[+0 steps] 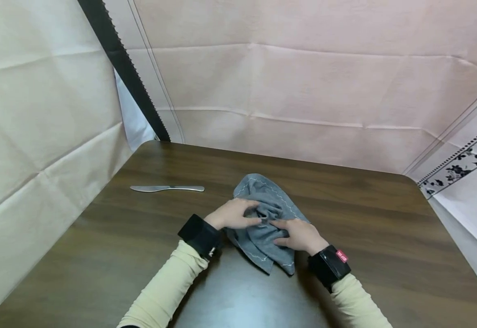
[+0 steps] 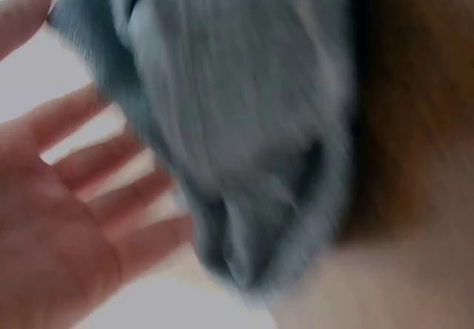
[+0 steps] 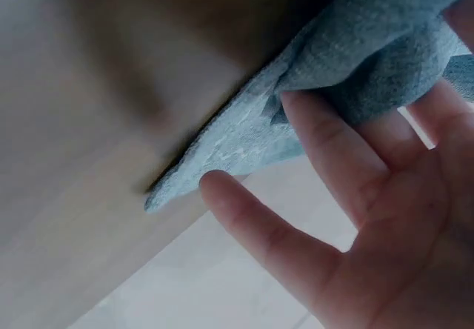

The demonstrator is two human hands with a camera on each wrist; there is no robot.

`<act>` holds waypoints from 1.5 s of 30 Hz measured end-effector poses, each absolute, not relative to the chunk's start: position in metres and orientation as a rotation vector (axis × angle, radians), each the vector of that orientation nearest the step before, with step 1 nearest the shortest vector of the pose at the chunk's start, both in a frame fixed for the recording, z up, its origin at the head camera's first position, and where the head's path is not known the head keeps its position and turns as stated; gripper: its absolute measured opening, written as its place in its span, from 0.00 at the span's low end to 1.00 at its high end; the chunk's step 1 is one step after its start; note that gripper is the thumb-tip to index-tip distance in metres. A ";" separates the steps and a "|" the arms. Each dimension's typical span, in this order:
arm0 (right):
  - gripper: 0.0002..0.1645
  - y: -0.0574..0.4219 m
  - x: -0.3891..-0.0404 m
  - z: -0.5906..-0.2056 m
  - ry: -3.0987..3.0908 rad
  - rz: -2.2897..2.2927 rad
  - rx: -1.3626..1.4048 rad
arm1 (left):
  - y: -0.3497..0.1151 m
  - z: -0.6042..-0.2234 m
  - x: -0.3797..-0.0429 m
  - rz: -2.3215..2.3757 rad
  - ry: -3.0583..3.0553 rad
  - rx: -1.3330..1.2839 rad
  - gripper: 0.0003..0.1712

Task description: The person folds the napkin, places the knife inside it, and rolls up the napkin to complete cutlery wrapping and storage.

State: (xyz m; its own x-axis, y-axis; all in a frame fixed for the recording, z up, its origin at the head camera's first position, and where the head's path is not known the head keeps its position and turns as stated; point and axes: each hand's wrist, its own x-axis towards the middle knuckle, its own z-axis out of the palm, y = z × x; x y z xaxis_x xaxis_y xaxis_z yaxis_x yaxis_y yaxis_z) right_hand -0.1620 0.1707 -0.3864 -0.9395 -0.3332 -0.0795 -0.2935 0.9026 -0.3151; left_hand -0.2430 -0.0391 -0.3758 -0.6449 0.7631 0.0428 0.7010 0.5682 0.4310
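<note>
A crumpled blue-grey cloth (image 1: 263, 248) with light stitching along its edges lies on the table in the head view, bunched up at its middle. From the left, my left hand (image 1: 236, 213) reaches over it with fingers spread. In the left wrist view the fingers (image 2: 122, 155) extend toward the blurred cloth (image 2: 244, 70), their tips at its edge. On the other side, my right hand (image 1: 297, 234) touches the cloth with its fingers apart. The right wrist view shows fairly straight fingers (image 3: 329, 144) against the folds, some tips hidden behind the cloth (image 3: 370, 40).
A metal table knife (image 1: 166, 188) lies to the left of the cloth, its blade pointing left. All this is on a brown wooden table (image 1: 365, 218) with rounded corners. Pale fabric sheets (image 1: 304, 86) hang behind and beside the table.
</note>
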 end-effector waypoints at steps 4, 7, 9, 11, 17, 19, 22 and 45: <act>0.30 0.197 -0.157 -0.385 2.915 -0.526 -0.523 | -0.056 -0.381 -0.251 0.878 2.624 1.357 0.23; 0.28 0.217 -0.156 -0.383 2.928 -0.679 -0.541 | -0.067 -0.385 -0.257 0.864 2.706 1.341 0.19; 0.25 0.226 -0.158 -0.381 2.979 -0.763 -0.490 | -0.070 -0.388 -0.263 0.809 2.726 1.286 0.18; 0.22 0.233 -0.161 -0.380 3.029 -0.797 -0.405 | -0.070 -0.389 -0.271 0.757 2.710 1.241 0.18; 0.19 0.236 -0.178 -0.386 3.077 -0.538 -0.290 | -0.052 -0.393 -0.295 0.602 2.648 1.232 0.18; 0.18 0.236 -0.181 -0.390 3.089 -0.464 -0.267 | -0.044 -0.396 -0.304 0.568 2.645 1.186 0.20; 0.16 0.234 -0.183 -0.395 3.139 -0.350 -0.254 | -0.030 -0.410 -0.325 0.553 2.624 1.044 0.24; 0.06 0.250 -0.184 -0.402 3.152 -0.432 -0.070 | -0.074 -0.337 -0.319 1.273 2.350 0.773 0.06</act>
